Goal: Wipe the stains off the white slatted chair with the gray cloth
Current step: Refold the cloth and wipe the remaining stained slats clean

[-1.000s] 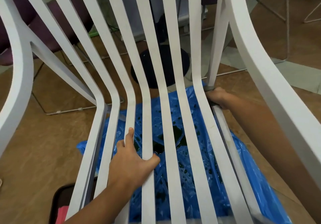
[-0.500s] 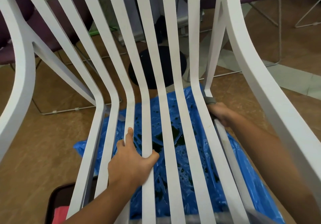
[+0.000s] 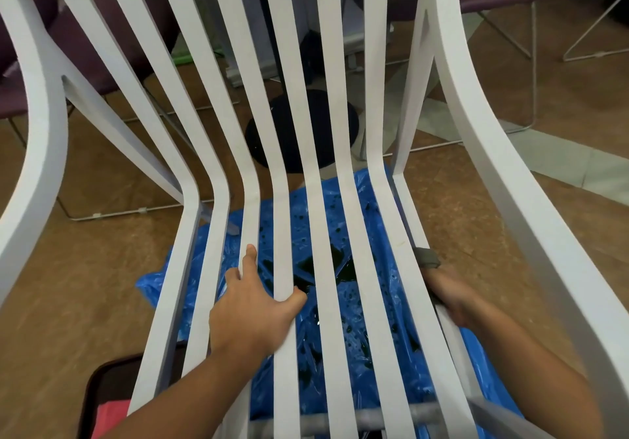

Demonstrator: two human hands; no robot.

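Resting palm-down on the middle seat slats, the left hand (image 3: pixel 252 312) lay flat and open, forearm entering from 7 o'clock, index finger straight along one slat toward 12, thumb splayed toward 3 at the next slat's edge. The right hand (image 3: pixel 449 297) came in from 5 o'clock, fingers curled round the outermost seat slat, clutching the gray cloth (image 3: pixel 426 258). The cloth was soft and bunched, wrapped on that slat and poking out at the hand's 12. The white slatted chair (image 3: pixel 510 179) had smooth matte flat slats bent at the seat and curved arms. Under it lay a crinkled glossy blue plastic sheet (image 3: pixel 149 285), wet with dark puddles. A round black base (image 3: pixel 306 132) sat at 12 on the brown floor (image 3: pixel 102 285).
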